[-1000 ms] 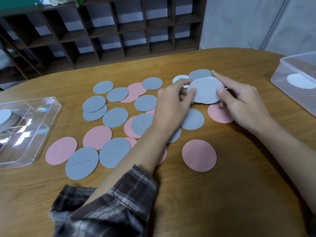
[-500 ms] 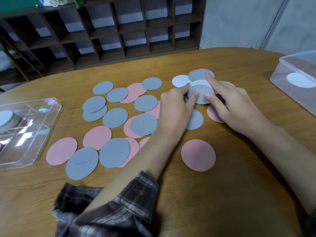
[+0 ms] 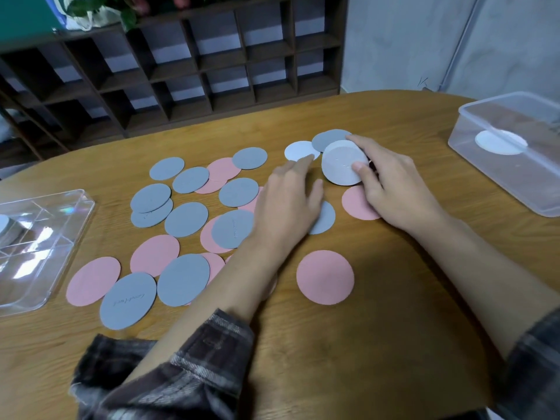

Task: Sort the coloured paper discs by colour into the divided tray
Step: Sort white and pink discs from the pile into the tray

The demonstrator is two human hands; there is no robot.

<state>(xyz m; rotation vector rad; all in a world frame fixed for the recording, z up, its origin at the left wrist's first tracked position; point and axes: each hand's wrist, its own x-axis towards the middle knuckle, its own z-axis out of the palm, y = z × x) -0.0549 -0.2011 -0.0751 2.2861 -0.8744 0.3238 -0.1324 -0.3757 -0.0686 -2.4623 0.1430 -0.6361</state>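
Since half a second ago my left hand has let go of the pale stack, which my right hand now holds alone.
My left hand lies flat and open over the pink and grey discs spread on the surface, fingertips near a white disc, gripping nothing. My right hand is curled round the stack, thumb pressed on its top face, fingers behind its far edge, and it covers part of a pink disc. My tray sits at far left, well apart, with one pale disc in a compartment. At far right a clear tub holds a white disc.
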